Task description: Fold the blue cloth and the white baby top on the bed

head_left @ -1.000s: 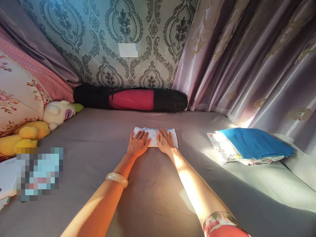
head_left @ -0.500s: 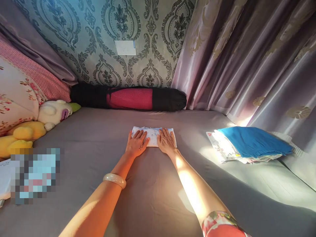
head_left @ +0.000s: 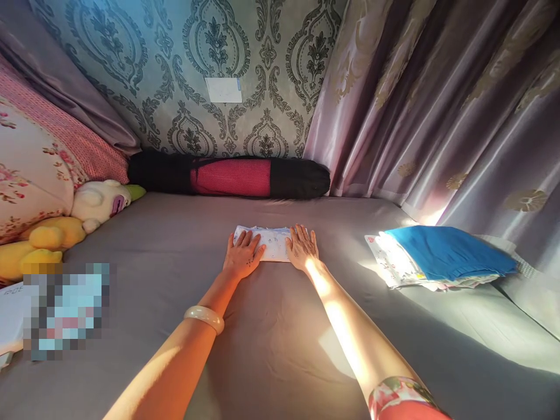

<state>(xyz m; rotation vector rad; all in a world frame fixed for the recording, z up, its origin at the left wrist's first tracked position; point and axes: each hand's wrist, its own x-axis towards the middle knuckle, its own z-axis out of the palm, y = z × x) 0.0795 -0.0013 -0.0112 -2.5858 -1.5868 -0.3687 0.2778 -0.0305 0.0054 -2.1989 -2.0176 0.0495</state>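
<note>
A folded white cloth with a small blue pattern lies flat on the grey bed sheet. It looks like a folded garment, but its exact kind does not show. On its left end rests my left hand, palm down with the fingers spread. My right hand lies flat over the right end, fingers apart. Both hands press on the cloth from above, and neither grips it. The cloth's two ends are partly hidden under the hands.
To the right sits a stack of folded clothes, blue on top. A black and red rolled bag lies along the patterned wall. Plush toys and a white box are at the left. Curtains hang on the right.
My right hand has slid a little to the right across the cloth, toward its right edge. My left hand stays in place on the left end.
</note>
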